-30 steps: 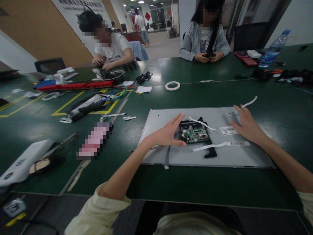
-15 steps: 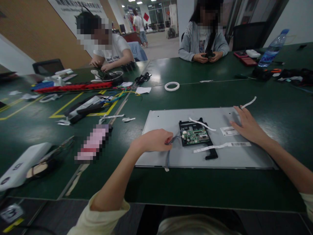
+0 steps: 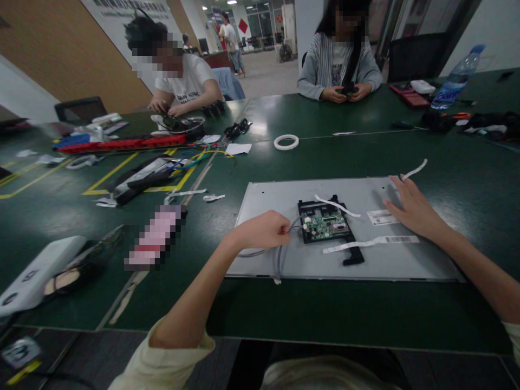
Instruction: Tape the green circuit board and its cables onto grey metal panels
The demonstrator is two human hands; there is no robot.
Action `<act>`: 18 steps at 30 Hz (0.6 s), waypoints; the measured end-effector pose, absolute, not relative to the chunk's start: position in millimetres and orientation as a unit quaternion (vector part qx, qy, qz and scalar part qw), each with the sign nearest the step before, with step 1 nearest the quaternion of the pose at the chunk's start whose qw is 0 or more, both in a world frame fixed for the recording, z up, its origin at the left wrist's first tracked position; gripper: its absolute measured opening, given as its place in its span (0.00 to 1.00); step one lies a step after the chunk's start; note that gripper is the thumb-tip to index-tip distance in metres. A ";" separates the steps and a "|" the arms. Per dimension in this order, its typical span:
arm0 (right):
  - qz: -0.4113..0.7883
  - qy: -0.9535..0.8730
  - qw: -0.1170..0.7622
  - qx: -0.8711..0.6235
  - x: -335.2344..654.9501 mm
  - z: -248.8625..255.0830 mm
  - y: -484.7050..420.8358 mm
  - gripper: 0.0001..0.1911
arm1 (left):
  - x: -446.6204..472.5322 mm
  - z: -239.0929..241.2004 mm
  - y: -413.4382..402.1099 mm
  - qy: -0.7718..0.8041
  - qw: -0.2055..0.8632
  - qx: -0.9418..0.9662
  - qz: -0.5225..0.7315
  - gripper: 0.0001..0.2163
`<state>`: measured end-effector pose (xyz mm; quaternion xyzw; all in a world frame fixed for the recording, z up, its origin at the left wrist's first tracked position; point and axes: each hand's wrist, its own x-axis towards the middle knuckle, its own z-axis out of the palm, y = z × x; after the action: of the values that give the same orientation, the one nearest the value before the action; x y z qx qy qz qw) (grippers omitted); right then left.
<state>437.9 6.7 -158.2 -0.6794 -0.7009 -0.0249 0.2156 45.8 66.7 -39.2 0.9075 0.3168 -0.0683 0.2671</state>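
Note:
A grey metal panel (image 3: 284, 195) lies flat on the green table (image 3: 325, 314) in front of me. Near its middle sits a small green circuit board (image 3: 325, 227) in a black frame, with white tape strips (image 3: 365, 242) beside it. My left hand (image 3: 262, 230) is closed in a pinch on a thin grey cable (image 3: 280, 257) that runs from the board's left edge down toward the panel's front edge. My right hand (image 3: 410, 208) rests open and flat on the panel's right part, next to a white label (image 3: 382, 217).
A roll of white tape (image 3: 286, 142) lies beyond the panel. Cables, a red strip (image 3: 125, 143) and black parts clutter the left. A white device (image 3: 36, 273) sits near left. Two people sit across the table; a water bottle (image 3: 457, 78) stands far right.
My left hand went from lying open beside the board to closing on the grey cable and lifting it slightly. My right hand has stayed flat on the panel.

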 end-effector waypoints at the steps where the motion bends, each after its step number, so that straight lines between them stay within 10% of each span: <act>1: -0.022 -0.701 0.215 -0.680 437.5 -157.7 6.3 0.36 | 44.9 -39.1 68.0 0.315 0.290 0.901 -0.066 0.07; 10: -0.017 -0.698 0.218 -0.682 438.2 -159.0 6.6 0.36 | 42.9 -43.8 70.3 0.351 0.499 0.787 -0.091 0.05; 18: -0.017 -0.699 0.210 -0.684 439.2 -159.4 7.3 0.36 | 47.2 -52.4 79.4 0.401 0.232 0.886 -0.024 0.05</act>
<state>439.2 7.3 -159.4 -0.6835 -0.6988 -0.0173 0.2102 47.2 79.4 -52.4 0.8858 0.4011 -0.0236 0.2323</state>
